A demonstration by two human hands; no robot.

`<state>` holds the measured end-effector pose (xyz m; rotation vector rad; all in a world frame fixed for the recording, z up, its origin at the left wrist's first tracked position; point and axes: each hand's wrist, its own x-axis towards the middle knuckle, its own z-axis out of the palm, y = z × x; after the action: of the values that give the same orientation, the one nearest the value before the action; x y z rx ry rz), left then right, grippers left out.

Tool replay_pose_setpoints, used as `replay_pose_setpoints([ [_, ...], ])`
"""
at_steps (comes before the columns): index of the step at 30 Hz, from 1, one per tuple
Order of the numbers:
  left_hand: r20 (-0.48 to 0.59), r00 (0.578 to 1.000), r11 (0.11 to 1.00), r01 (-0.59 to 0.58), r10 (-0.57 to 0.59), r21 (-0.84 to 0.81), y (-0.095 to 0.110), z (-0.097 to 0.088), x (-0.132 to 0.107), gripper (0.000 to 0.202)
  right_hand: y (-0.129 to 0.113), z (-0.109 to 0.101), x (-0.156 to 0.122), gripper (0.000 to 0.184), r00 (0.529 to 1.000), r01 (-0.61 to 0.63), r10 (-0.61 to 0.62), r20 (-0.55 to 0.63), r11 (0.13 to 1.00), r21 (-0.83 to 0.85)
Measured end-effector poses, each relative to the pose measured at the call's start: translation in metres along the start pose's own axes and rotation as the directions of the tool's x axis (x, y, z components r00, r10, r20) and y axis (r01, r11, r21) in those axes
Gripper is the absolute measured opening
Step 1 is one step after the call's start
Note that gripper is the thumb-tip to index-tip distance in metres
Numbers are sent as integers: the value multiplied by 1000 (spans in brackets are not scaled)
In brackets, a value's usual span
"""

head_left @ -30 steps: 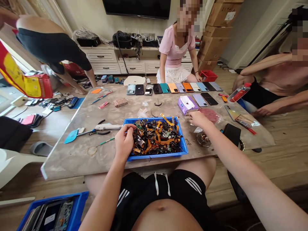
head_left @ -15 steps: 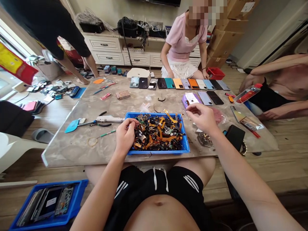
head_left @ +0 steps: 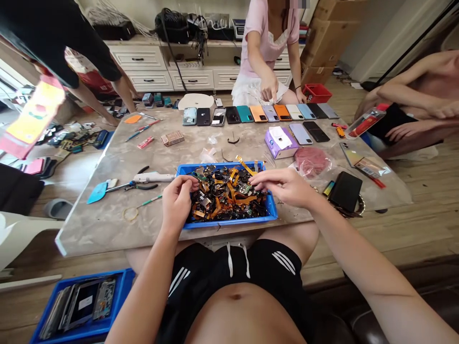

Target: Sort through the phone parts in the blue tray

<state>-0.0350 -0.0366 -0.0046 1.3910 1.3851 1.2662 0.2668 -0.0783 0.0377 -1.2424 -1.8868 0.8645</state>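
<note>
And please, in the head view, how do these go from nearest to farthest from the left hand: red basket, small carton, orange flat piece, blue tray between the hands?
1. Blue tray: at the left hand, on its right.
2. Small carton: almost straight ahead.
3. Orange flat piece: ahead, leftward.
4. Red basket: farthest, ahead and right.

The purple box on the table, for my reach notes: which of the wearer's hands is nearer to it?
Right. The right hand is over the right edge of the blue bin, short of the purple box; the left hand is at the bin's left edge, farther off.
</note>
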Motion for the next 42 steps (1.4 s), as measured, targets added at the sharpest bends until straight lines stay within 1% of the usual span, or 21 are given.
replay_pose_setpoints([
  [2,1,1000,1000,3,-3,-4,0,0,0,20,5,-2,-4,27,981,-51,56,-185,998,29],
  [4,-1,1000,1000,3,-3,-8,0,-1,0,20,15,-8,-10,24,944,-159,128,-304,984,-78],
  [5,-1,1000,1000,3,-3,-5,-1,0,0,20,22,-10,-14,24,939,-228,169,-299,958,-176],
  [7,1,1000,1000,6,-6,4,0,0,0,20,37,-12,-23,26,947,-320,270,-175,852,-415],
  [9,6,1000,1000,7,-7,10,0,1,0,20,52,-7,-31,28,922,-314,388,-12,727,-610],
  [11,11,1000,1000,5,-5,9,1,2,1,20,61,2,-36,27,888,-265,453,79,644,-718],
  [15,13,1000,1000,-5,4,27,2,0,1,20,66,17,-33,27,879,-247,471,78,588,-770],
  [19,16,1000,999,5,-6,45,3,-3,1,21,64,9,-24,23,880,-285,474,16,555,-781],
  [21,16,1000,999,11,-12,42,3,-4,1,21,57,-1,-20,23,911,-329,401,-94,571,-752],
  [23,17,1000,999,12,-12,36,4,-4,1,20,44,-8,-18,20,925,-377,233,-301,676,-634],
  [25,17,1000,1000,7,-8,29,4,-3,1,20,27,-9,-17,17,851,-332,57,-523,828,-451],
  [26,18,1000,1000,5,-6,29,4,-3,1,20,18,-8,-15,17,820,-274,9,-572,884,-379],
  [27,21,1000,999,5,-6,35,3,-3,1,21,11,-6,-13,19,823,-212,-13,-569,921,-327],
  [29,32,999,998,8,-10,61,3,-3,1,21,7,-4,-6,21,890,-139,5,-455,955,-262],
  [31,46,999,996,6,-10,90,3,-2,1,22,18,-7,5,25,921,-197,84,-380,943,-268],
  [32,50,999,995,3,-8,97,3,-2,1,22,29,-10,11,27,908,-272,141,-394,914,-300],
  [34,58,998,995,-3,-2,95,3,-2,1,22,56,-19,26,28,870,-449,270,-412,778,-440],
  [36,67,998,996,-7,0,91,3,-2,1,21,83,-25,40,35,867,-494,410,-283,627,-603],
  [39,75,997,996,-6,-1,92,2,-3,0,21,110,-24,53,53,873,-427,470,-132,603,-674],
  [40,75,997,996,-4,-3,88,2,-3,0,22,115,-21,55,53,879,-410,464,-111,617,-672],
  [42,73,997,997,1,-6,72,1,-3,0,22,120,-17,56,42,884,-388,461,-79,630,-673],
])
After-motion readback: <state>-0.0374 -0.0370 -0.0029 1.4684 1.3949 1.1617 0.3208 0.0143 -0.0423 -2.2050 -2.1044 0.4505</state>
